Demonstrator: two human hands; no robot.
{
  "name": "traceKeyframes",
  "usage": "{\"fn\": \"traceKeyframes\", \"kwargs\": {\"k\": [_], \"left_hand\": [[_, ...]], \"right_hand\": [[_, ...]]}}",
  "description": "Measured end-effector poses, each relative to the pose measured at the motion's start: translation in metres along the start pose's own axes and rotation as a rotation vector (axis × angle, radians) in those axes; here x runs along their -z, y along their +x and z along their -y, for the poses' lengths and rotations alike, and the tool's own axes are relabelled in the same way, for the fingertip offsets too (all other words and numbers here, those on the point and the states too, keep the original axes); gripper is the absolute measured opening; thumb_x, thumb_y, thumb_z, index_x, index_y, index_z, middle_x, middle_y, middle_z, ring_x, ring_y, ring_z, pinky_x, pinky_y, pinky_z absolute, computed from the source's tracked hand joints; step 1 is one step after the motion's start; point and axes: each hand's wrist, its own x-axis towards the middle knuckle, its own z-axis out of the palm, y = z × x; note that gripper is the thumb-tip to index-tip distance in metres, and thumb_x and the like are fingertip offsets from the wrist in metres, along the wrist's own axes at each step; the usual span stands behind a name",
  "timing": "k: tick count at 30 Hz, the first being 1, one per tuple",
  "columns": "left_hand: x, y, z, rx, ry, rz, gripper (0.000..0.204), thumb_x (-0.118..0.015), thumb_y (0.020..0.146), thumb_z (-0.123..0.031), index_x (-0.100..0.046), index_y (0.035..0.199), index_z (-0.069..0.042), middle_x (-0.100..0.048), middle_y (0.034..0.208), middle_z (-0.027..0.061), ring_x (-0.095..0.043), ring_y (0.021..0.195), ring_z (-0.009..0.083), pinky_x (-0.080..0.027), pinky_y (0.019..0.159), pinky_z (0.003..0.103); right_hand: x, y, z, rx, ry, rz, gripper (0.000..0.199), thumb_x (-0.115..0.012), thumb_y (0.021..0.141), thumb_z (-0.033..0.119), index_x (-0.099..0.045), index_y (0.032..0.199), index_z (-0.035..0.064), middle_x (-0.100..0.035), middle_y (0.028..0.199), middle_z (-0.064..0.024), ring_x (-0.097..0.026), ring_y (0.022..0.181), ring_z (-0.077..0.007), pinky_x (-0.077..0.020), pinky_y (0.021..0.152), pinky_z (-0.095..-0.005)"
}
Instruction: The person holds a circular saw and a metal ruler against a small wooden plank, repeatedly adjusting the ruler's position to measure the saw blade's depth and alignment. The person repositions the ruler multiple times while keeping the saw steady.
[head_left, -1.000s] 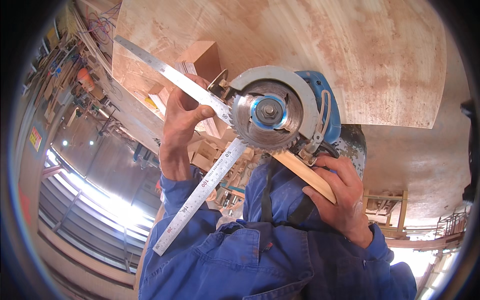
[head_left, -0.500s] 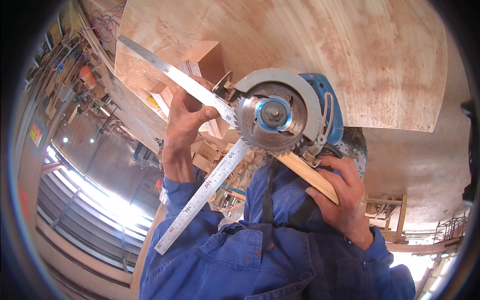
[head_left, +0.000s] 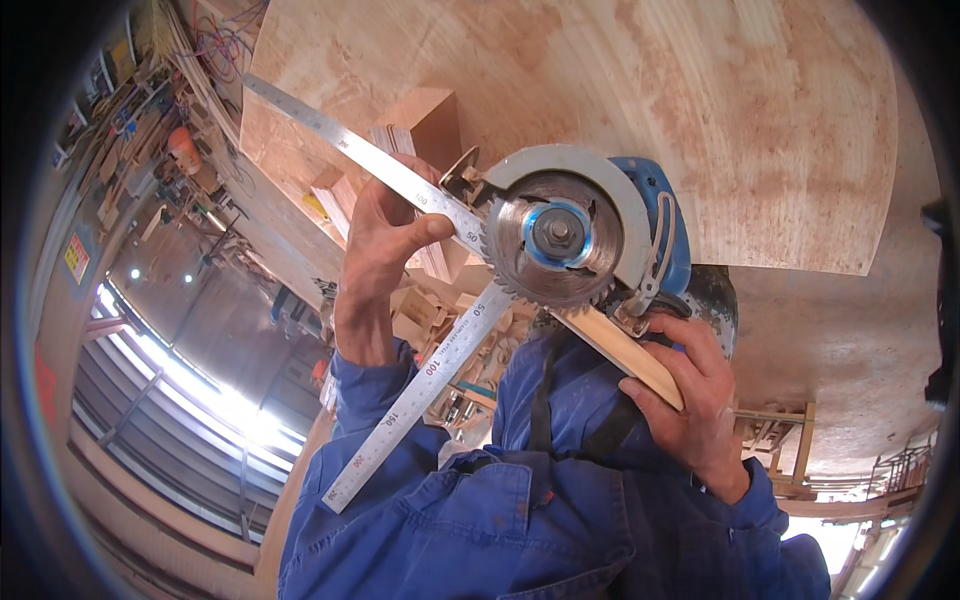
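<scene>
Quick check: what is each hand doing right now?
Left hand: closed on the steel square, held against the saw blade.
Right hand: gripping the circular saw's wooden base.

Bright and sharp around the saw blade [head_left: 556,238], glare from windows lower left of it, edges bent dark.

Open room lies at one to three o'clock of the circular saw [head_left: 580,240] before the bare plywood sheet [head_left: 760,130], while the steel square [head_left: 420,290] bars nine o'clock and a wooden strip [head_left: 625,350] blocks five o'clock.
</scene>
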Motion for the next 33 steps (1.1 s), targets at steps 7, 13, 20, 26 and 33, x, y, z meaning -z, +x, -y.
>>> {"fn": "traceKeyframes", "kwargs": {"k": [7, 13, 20, 26, 33], "left_hand": [[-0.001, 0.01, 0.004, 0.005, 0.013, 0.021, 0.053, -0.085, 0.06, -0.022, -0.054, 0.099, -0.004, -0.054, 0.091, 0.0025, -0.056, 0.086, 0.0131, -0.048, 0.075, 0.026], [-0.002, 0.006, 0.003, 0.019, -0.004, 0.021, 0.052, -0.084, 0.061, -0.023, -0.054, 0.099, -0.005, -0.054, 0.092, 0.0026, -0.055, 0.087, 0.0132, -0.047, 0.077, 0.027], [0.0, 0.01, 0.004, 0.002, 0.005, 0.044, 0.051, -0.083, 0.061, -0.02, -0.054, 0.1, -0.004, -0.055, 0.093, 0.0036, -0.055, 0.088, 0.0137, -0.046, 0.079, 0.027], [0.0, 0.008, 0.007, 0.037, -0.033, 0.033, 0.053, -0.085, 0.06, -0.022, -0.054, 0.099, -0.004, -0.055, 0.093, 0.0029, -0.055, 0.088, 0.0136, -0.046, 0.079, 0.027], [0.001, 0.01, 0.011, 0.018, -0.035, 0.033, 0.054, -0.085, 0.06, -0.025, -0.053, 0.099, -0.005, -0.055, 0.092, 0.0019, -0.056, 0.087, 0.0131, -0.046, 0.077, 0.026]], "right_hand": [[-0.002, -0.002, 0.001, -0.018, 0.021, -0.031, 0.035, -0.075, 0.057, 0.004, -0.059, 0.088, -0.001, -0.059, 0.099, -0.0147, -0.057, 0.087, -0.0333, -0.0468, 0.072, -0.0383], [0.002, -0.003, 0.003, -0.032, -0.004, 0.006, 0.034, -0.075, 0.059, 0.004, -0.06, 0.088, -0.0023, -0.057, 0.098, -0.0154, -0.056, 0.088, -0.0319, -0.0462, 0.075, -0.0376], [0.001, -0.007, 0.015, -0.187, -0.092, -0.016, 0.03, -0.075, 0.061, 0.005, -0.062, 0.088, -0.0014, -0.053, 0.095, -0.0142, -0.055, 0.087, -0.0289, -0.046, 0.074, -0.0359], [-0.004, -0.009, 0.012, -0.146, -0.057, -0.024, 0.03, -0.074, 0.062, 0.004, -0.061, 0.089, -0.0024, -0.053, 0.099, -0.0158, -0.055, 0.09, -0.0299, -0.0462, 0.076, -0.035], [-0.004, -0.005, 0.011, -0.101, -0.073, -0.048, 0.032, -0.075, 0.058, 0.004, -0.061, 0.087, -0.0004, -0.054, 0.1, -0.0163, -0.054, 0.093, -0.0349, -0.0462, 0.077, -0.04]]}}
